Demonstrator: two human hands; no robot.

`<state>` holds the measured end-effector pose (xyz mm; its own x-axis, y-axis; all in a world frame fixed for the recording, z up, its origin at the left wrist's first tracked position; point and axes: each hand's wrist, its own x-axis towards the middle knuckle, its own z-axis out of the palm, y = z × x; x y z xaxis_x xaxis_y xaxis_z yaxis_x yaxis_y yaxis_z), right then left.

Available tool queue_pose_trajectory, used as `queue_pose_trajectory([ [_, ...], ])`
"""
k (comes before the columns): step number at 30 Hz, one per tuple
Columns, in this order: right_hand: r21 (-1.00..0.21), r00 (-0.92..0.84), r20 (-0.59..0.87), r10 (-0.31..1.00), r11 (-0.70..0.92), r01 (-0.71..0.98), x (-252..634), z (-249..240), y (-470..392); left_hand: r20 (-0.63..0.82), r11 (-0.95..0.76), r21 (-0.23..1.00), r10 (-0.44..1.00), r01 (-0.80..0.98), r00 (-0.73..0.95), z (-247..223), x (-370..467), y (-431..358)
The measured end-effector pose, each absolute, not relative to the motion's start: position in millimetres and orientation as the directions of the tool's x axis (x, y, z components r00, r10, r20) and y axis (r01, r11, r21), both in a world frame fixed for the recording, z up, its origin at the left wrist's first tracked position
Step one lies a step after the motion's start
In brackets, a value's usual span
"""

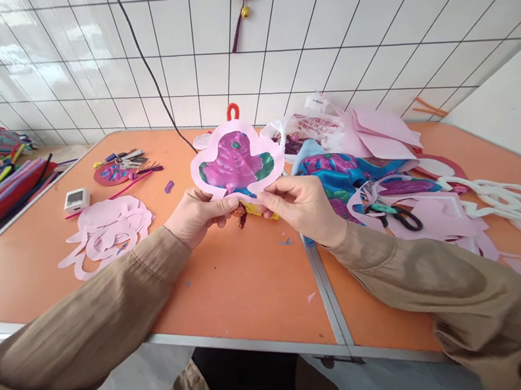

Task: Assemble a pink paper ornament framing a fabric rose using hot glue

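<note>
Both hands hold up a pink cloud-shaped ornament (231, 130) with a purple and green patterned fabric centre. My left hand (199, 217) pinches its lower left edge between thumb and fingers. At the lower right edge, my right hand (299, 205) grips it the same way. A red fuzzy loop (233, 111) stands up from its top. Below the ornament, between the hands, hangs a small dark tassel (241, 217) with an orange bead. Something yellow (263, 210) shows partly behind the right fingers; I cannot make out what it is.
On the orange table (252, 296), pink paper cutouts (114, 229) and a small white device (76, 200) lie left. Patterned blue and purple fabric (337, 172), scissors (401, 215) and white fuzzy stems (514, 192) crowd the right. Coloured pipe cleaners (1, 198) are piled far left.
</note>
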<state>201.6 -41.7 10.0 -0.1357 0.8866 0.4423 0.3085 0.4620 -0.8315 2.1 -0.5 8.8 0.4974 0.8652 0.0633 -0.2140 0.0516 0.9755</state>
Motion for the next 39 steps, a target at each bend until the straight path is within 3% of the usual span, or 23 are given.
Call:
queue_pose_trajectory([
  [6, -0.802, -0.193, 0.444, 0.875, 0.484, 0.349, 205, 14, -41, 0.128, -0.012, 0.968, 0.881, -0.249, 0.455, 9, 5, -3],
  [10, -0.711, -0.233, 0.450, 0.862, 0.503, 0.491, 230, 26, -23, 0.099, 0.013, 0.962, 0.914, -0.274, 0.394, 10, 3, 1],
  [13, -0.559, -0.372, 0.389, 0.842, 0.537, 0.632, 254, 30, -7, 0.053, 0.061, 0.952, 0.932, -0.299, 0.358, 11, 1, 5],
  [17, -0.392, -0.558, 0.284, 0.780, 0.626, 0.674, 267, 19, 5, 0.048, 0.084, 0.940, 0.927, -0.331, 0.372, 11, -1, 6],
  [22, 0.066, -0.743, 0.235, 0.627, 0.752, 0.655, 260, -6, 15, 0.082, 0.072, 0.938, 0.904, -0.338, 0.420, 15, -3, 4],
  [25, 0.156, -0.742, 0.229, 0.630, 0.729, 0.666, 257, -17, 20, 0.123, 0.030, 0.925, 0.920, -0.379, 0.372, 22, -6, 2],
  [28, 0.037, -0.710, 0.299, 0.638, 0.735, 0.677, 258, -19, 23, 0.151, -0.008, 0.915, 0.935, -0.404, 0.322, 30, -10, 2],
  [30, -0.117, -0.655, 0.387, 0.649, 0.740, 0.663, 261, -15, 23, 0.156, -0.021, 0.911, 0.942, -0.412, 0.296, 33, -13, 3],
  [33, -0.361, -0.468, 0.547, 0.694, 0.700, 0.616, 270, -5, 22, 0.160, -0.040, 0.903, 0.955, -0.428, 0.248, 33, -17, 6],
  [39, -0.581, -0.106, 0.711, 0.695, 0.666, 0.468, 285, 23, 23, 0.203, -0.098, 0.917, 0.949, -0.388, 0.242, 30, -20, 8],
])
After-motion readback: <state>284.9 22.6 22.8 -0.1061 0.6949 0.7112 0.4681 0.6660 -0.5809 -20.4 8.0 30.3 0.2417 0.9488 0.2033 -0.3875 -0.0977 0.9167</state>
